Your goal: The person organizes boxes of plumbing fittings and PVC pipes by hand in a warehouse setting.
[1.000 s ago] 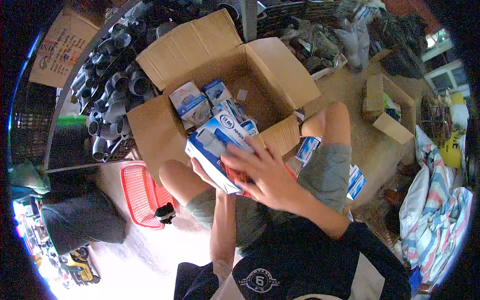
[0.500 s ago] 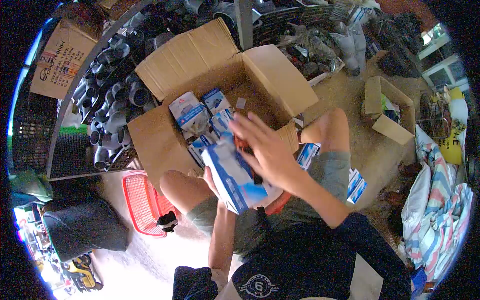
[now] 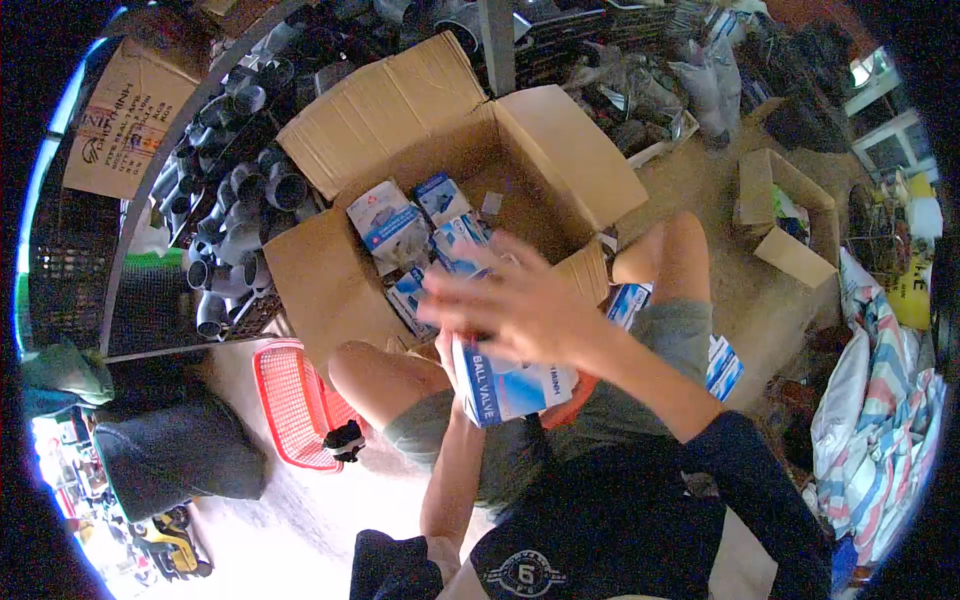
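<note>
My left hand [image 3: 449, 352] grips a blue and white carton marked "BALL VALVE" [image 3: 512, 386] from below, just above my lap; most of that hand is hidden behind it. Spread wide and blurred by motion, my right hand [image 3: 505, 305] hovers over the carton's top with nothing in it. Whether it touches the carton I cannot tell. Directly ahead stands a large open cardboard box [image 3: 330, 290] holding several similar blue cartons [image 3: 392, 226].
A red plastic basket [image 3: 290, 400] lies on the floor by my left knee. Grey pipe fittings [image 3: 232, 225] fill a rack at the left. More blue cartons [image 3: 722, 366] lie by my right thigh. A small open cardboard box [image 3: 790, 255] sits at the right.
The carton has come down from the big box toward my lap and turned its "BALL VALVE" side up. My right hand lifted off it and swept left, fingers spread.
</note>
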Motion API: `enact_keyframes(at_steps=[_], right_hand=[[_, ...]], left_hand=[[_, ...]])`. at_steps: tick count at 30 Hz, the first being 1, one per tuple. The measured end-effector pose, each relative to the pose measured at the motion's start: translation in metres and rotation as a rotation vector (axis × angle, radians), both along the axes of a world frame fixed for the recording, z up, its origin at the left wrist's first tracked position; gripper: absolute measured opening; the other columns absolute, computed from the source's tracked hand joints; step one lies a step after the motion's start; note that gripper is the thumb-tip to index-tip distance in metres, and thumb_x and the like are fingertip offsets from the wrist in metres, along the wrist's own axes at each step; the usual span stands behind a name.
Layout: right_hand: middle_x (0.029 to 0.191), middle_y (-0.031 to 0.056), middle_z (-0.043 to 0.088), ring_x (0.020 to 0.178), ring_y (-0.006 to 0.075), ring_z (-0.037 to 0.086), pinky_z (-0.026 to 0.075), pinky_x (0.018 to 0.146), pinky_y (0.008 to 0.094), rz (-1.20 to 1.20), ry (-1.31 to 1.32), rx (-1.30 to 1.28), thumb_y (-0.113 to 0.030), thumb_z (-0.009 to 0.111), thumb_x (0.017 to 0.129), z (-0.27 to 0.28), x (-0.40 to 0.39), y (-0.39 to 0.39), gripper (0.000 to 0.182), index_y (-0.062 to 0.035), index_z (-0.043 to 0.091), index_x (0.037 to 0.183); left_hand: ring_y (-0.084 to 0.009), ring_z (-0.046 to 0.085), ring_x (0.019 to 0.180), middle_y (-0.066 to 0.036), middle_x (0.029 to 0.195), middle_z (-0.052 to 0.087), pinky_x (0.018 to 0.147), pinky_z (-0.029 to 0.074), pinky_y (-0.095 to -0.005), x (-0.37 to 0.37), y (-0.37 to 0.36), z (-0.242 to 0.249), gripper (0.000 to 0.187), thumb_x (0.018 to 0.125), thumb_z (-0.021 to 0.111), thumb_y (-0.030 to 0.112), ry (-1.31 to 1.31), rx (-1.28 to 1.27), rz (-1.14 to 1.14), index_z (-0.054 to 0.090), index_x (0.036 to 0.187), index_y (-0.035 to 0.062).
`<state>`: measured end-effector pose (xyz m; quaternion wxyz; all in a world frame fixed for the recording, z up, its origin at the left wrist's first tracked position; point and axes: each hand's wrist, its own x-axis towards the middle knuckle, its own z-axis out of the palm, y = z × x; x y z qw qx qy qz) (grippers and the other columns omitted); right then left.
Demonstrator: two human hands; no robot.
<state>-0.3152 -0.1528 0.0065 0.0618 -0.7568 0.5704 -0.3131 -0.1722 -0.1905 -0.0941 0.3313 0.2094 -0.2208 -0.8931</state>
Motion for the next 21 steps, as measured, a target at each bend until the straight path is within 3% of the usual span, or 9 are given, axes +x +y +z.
enact_keyframes(at_steps=[3,5,9,10,12,13,14,17,21], right_hand=[[0.148,0.0022,0.046,0.138,0.0307,0.039,0.034,0.111,0.0497,-0.146,-0.070,0.088,-0.027,0.072,0.081,-0.005,0.010,0.001,0.060,-0.0234,0.053,0.138],[0.148,0.0037,0.045,0.138,0.0321,0.038,0.033,0.112,0.0497,-0.037,-0.184,0.131,-0.026,0.071,0.082,-0.015,0.034,0.025,0.062,-0.0207,0.051,0.140],[0.148,0.0058,0.044,0.140,0.0337,0.036,0.032,0.113,0.0489,-0.148,-0.189,0.204,-0.024,0.069,0.084,-0.010,0.048,0.056,0.060,-0.0197,0.049,0.141],[0.149,0.0066,0.044,0.140,0.0345,0.036,0.032,0.113,0.0492,-0.239,-0.175,0.199,-0.023,0.069,0.085,-0.012,0.044,0.053,0.060,-0.0193,0.049,0.141],[0.149,0.0081,0.043,0.139,0.0361,0.037,0.032,0.113,0.0498,-0.432,-0.140,0.194,-0.022,0.067,0.086,-0.012,0.028,0.040,0.058,-0.0184,0.048,0.141],[0.149,0.0117,0.042,0.135,0.0382,0.040,0.033,0.110,0.0514,-0.506,-0.164,0.155,-0.027,0.059,0.094,-0.016,0.017,0.032,0.051,-0.0133,0.047,0.140],[0.148,0.0133,0.042,0.134,0.0395,0.041,0.034,0.110,0.0508,-0.553,-0.286,0.139,-0.026,0.059,0.094,-0.017,0.003,0.022,0.051,-0.0124,0.045,0.141],[0.148,0.0212,0.039,0.130,0.0444,0.044,0.035,0.111,0.0459,-0.556,-0.590,0.118,-0.018,0.059,0.094,-0.025,-0.017,0.015,0.056,-0.0090,0.038,0.145],[0.148,0.0219,0.039,0.137,0.0367,0.039,0.030,0.114,0.0404,-0.577,-0.617,0.087,-0.008,0.053,0.095,-0.023,0.011,0.051,0.053,-0.0030,0.036,0.146]], left_hand=[[-0.0269,0.047,0.129,-0.012,0.145,0.045,0.109,0.039,-0.0455,0.001,0.001,-0.015,0.067,0.096,0.039,0.056,-0.114,-0.083,0.150,0.035,0.149,0.0146],[-0.0264,0.051,0.122,-0.011,0.138,0.051,0.105,0.041,-0.0462,0.009,-0.001,-0.032,0.066,0.095,0.040,0.058,-0.119,-0.083,0.282,0.042,0.143,0.0131],[-0.0290,0.056,0.113,-0.011,0.130,0.057,0.100,0.043,-0.0466,0.020,-0.022,-0.016,0.071,0.092,0.040,0.064,0.069,0.228,0.188,0.047,0.138,0.0101],[-0.0306,0.056,0.116,-0.011,0.135,0.056,0.101,0.045,-0.0455,0.018,-0.022,-0.016,0.078,0.089,0.039,0.070,-0.123,0.075,0.278,0.043,0.143,0.0135],[-0.0304,0.054,0.121,-0.011,0.139,0.052,0.102,0.044,-0.0460,0.025,-0.018,-0.030,0.080,0.088,0.041,0.068,0.223,0.115,0.058,0.038,0.147,0.0137],[-0.0302,0.052,0.122,-0.012,0.140,0.050,0.104,0.043,-0.0457,0.011,-0.009,-0.004,0.081,0.087,0.047,0.065,0.152,0.063,0.108,0.034,0.149,0.0137],[-0.0301,0.051,0.123,-0.013,0.141,0.047,0.106,0.042,-0.0455,-0.003,-0.001,0.023,0.084,0.086,0.052,0.061,0.084,0.008,0.159,0.030,0.151,0.0137],[-0.0322,0.046,0.129,-0.014,0.149,0.039,0.108,0.039,-0.0457,-0.004,0.001,0.016,0.095,0.083,0.056,0.060,0.119,0.001,0.009,0.016,0.157,0.0155],[-0.0349,0.042,0.134,-0.017,0.152,0.035,0.109,0.038,-0.0485,-0.004,0.000,0.021,0.102,0.080,0.061,0.063,0.208,0.123,-0.051,0.016,0.157,0.0122]])
